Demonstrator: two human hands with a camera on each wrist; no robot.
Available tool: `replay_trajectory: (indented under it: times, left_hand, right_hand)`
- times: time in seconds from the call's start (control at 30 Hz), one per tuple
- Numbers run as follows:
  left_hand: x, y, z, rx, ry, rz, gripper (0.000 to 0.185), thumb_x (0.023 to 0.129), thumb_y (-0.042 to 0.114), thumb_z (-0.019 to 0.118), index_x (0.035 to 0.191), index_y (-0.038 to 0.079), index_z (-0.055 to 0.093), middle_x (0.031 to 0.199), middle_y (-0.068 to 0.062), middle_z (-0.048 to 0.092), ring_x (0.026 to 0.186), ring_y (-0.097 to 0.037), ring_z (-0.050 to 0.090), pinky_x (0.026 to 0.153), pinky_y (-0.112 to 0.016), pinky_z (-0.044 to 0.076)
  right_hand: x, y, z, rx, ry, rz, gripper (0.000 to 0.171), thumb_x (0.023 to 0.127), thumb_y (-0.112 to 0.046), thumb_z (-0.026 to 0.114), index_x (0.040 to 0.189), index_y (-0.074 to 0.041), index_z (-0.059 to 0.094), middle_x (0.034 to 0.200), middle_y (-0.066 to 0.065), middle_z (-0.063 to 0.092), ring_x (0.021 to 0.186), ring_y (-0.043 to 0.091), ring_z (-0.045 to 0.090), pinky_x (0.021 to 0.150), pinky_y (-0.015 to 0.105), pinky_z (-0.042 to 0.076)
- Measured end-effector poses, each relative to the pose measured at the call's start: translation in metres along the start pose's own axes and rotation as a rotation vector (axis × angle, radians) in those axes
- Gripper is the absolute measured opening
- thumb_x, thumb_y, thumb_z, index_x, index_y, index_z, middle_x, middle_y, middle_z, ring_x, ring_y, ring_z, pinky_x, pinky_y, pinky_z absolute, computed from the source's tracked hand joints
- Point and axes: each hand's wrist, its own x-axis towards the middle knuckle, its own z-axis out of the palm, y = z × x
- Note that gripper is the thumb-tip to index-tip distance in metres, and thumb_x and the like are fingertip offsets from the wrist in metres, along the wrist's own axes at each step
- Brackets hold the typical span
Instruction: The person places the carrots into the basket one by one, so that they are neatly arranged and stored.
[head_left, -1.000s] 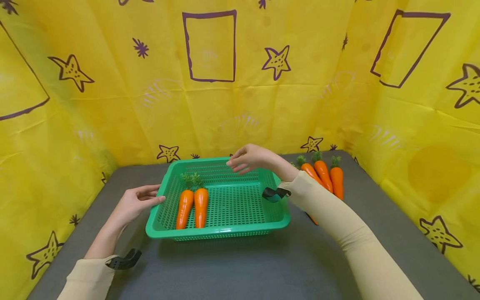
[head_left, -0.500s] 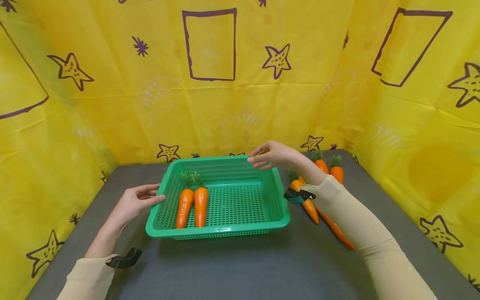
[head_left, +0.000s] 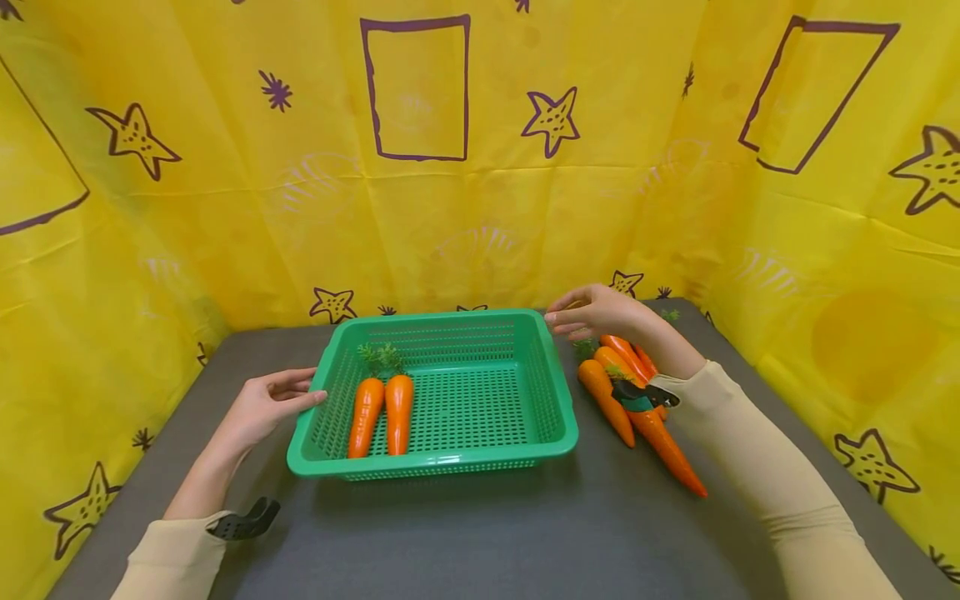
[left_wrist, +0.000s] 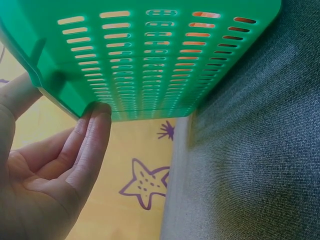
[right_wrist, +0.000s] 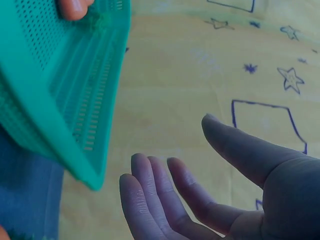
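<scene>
A green plastic basket (head_left: 457, 461) with slotted walls stands on the table. Two orange carrots (head_left: 365, 417) with leafy tops lie side by side in its left part. My left hand (head_left: 258, 412) holds the basket's left rim, the thumb over the edge and the fingers against the outer wall, as the left wrist view shows (left_wrist: 60, 170). By the far right corner of the basket hovers my right hand (head_left: 603, 312); it holds nothing, and its fingers (right_wrist: 142, 200) are loosely bent and apart from the thumb in the right wrist view.
Several more carrots (head_left: 667, 450) lie in a loose pile right of the basket, partly hidden under my right wrist and its black strap (head_left: 637, 396). A yellow cloth (head_left: 420, 225) with star drawings encloses the grey table (head_left: 450, 533) at the back and sides.
My right hand has moved right, from over the basket to beyond its far right corner, uncovering carrots in the pile. My left hand and the carrots in the basket have stayed put.
</scene>
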Motion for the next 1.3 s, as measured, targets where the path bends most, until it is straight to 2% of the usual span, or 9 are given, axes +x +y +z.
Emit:
replay_trajectory:
  times: [0.27,0.5,0.63,0.73,0.8,0.9,1.0,1.1,1.3]
  left_hand:
    - [-0.001,0.0,-0.001,-0.003,0.005,0.012,0.063,0.086,0.042,0.067,0.135,0.005,0.052,0.121,-0.021,0.059,0.088,0.01,0.057,0.076,-0.018,0.05]
    - [-0.001,0.001,-0.002,-0.011,0.005,0.011,0.063,0.087,0.042,0.067,0.136,0.005,0.052,0.122,-0.021,0.058,0.088,0.01,0.057,0.076,-0.019,0.05]
    - [-0.001,0.001,-0.002,-0.007,0.006,0.011,0.063,0.087,0.042,0.067,0.135,0.005,0.052,0.121,-0.021,0.059,0.087,0.009,0.057,0.075,-0.019,0.051]
    - [-0.001,0.001,-0.001,-0.01,0.007,0.01,0.063,0.087,0.042,0.067,0.135,0.005,0.052,0.121,-0.02,0.059,0.087,0.008,0.058,0.075,-0.019,0.051]
    - [-0.002,0.001,-0.001,-0.012,0.007,0.01,0.063,0.087,0.042,0.067,0.135,0.006,0.052,0.121,-0.02,0.059,0.088,0.008,0.058,0.075,-0.019,0.051]
    - [-0.002,0.001,-0.001,-0.011,0.007,0.012,0.063,0.087,0.042,0.067,0.136,0.006,0.052,0.121,-0.02,0.059,0.088,0.008,0.058,0.076,-0.019,0.05]
    - [-0.002,0.001,0.0,-0.012,0.005,0.018,0.062,0.087,0.042,0.067,0.136,0.006,0.052,0.121,-0.02,0.059,0.089,0.007,0.058,0.076,-0.019,0.05]
    - [-0.001,0.0,0.001,-0.015,0.003,0.021,0.062,0.087,0.041,0.067,0.135,0.006,0.052,0.12,-0.02,0.06,0.089,0.006,0.059,0.076,-0.019,0.05]
    - [-0.001,-0.001,0.002,-0.026,0.004,0.019,0.062,0.087,0.042,0.067,0.136,0.006,0.052,0.12,-0.02,0.06,0.089,0.006,0.059,0.076,-0.019,0.05]
  right_hand:
    - [-0.013,0.027,-0.021,-0.01,0.02,0.027,0.053,0.093,-0.031,0.062,0.134,0.0,0.048,0.134,0.023,0.053,0.114,0.026,0.061,0.093,0.038,0.052]
    - [-0.016,0.057,-0.042,0.032,0.048,0.089,0.058,0.095,-0.032,0.058,0.139,0.003,0.042,0.136,0.023,0.051,0.116,0.027,0.06,0.097,0.04,0.049]
    - [-0.019,0.074,-0.053,0.057,0.067,0.108,0.058,0.097,-0.03,0.056,0.14,0.005,0.04,0.139,0.024,0.047,0.119,0.029,0.057,0.104,0.047,0.042]
    - [-0.022,0.085,-0.061,0.077,0.068,0.119,0.06,0.097,-0.029,0.054,0.142,0.008,0.036,0.144,0.027,0.039,0.126,0.034,0.05,0.107,0.051,0.037]
    - [-0.024,0.091,-0.066,0.078,0.068,0.122,0.064,0.097,-0.03,0.055,0.142,0.009,0.032,0.145,0.028,0.037,0.124,0.031,0.052,0.107,0.052,0.036]
    - [-0.027,0.1,-0.074,0.094,0.079,0.13,0.066,0.097,-0.029,0.055,0.143,0.011,0.029,0.14,0.022,0.047,0.114,0.02,0.06,0.106,0.051,0.037]
    - [-0.03,0.109,-0.081,0.117,0.095,0.149,0.066,0.098,-0.027,0.054,0.143,0.013,0.027,0.122,0.005,0.063,0.101,0.007,0.064,0.105,0.048,0.039]
    - [-0.032,0.119,-0.087,0.162,0.107,0.17,0.063,0.099,-0.023,0.051,0.143,0.014,0.025,0.104,-0.009,0.065,0.093,0.001,0.065,0.104,0.045,0.042]
    - [-0.036,0.138,-0.097,0.269,0.112,0.194,0.063,0.1,-0.017,0.049,0.144,0.016,0.018,0.097,-0.013,0.066,0.088,0.0,0.065,0.099,0.036,0.047]
